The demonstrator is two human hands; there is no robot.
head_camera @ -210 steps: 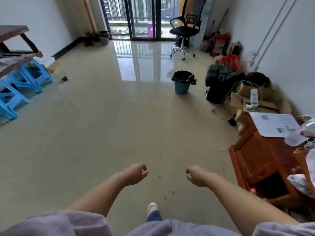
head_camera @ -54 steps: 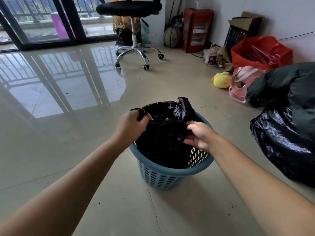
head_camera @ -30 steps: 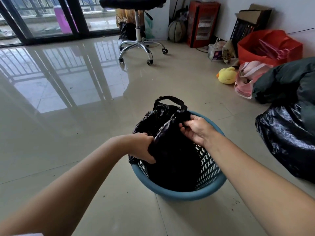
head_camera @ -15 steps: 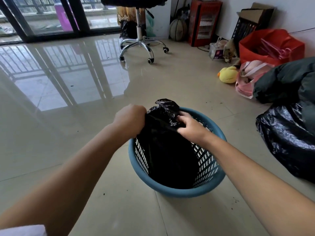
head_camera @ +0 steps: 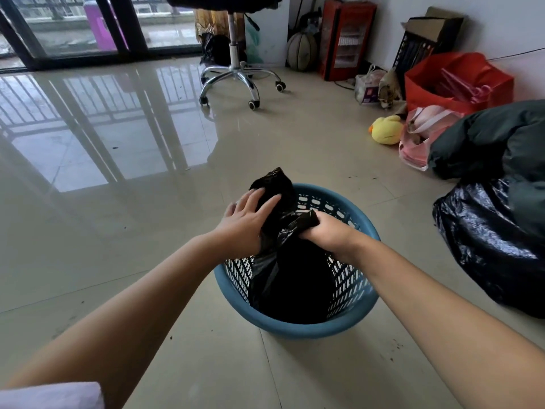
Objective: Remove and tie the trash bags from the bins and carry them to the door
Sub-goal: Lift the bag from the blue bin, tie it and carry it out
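A black trash bag [head_camera: 290,273] stands inside a round blue slotted bin [head_camera: 348,317] on the tiled floor. Its top is gathered into a bunch that sticks up above the far rim. My left hand [head_camera: 246,221] lies on the left side of that bunch, fingers spread over the plastic and thumb tucked under. My right hand [head_camera: 326,231] is clenched around a twisted strip of the bag on the right side. The bag's lower part fills the bin.
A large full black bag [head_camera: 489,237] and a dark green bundle [head_camera: 495,140] lie right of the bin. Beyond are a pink bag [head_camera: 418,134], a yellow plush duck [head_camera: 385,129], a red bag [head_camera: 454,82] and an office chair [head_camera: 236,69]. Glass balcony doors [head_camera: 73,28] stand far left.
Since seven seconds ago I have walked up to the bin. Over the last second both hands drew the bag's open top together; the loose handles now form a bunch between them.
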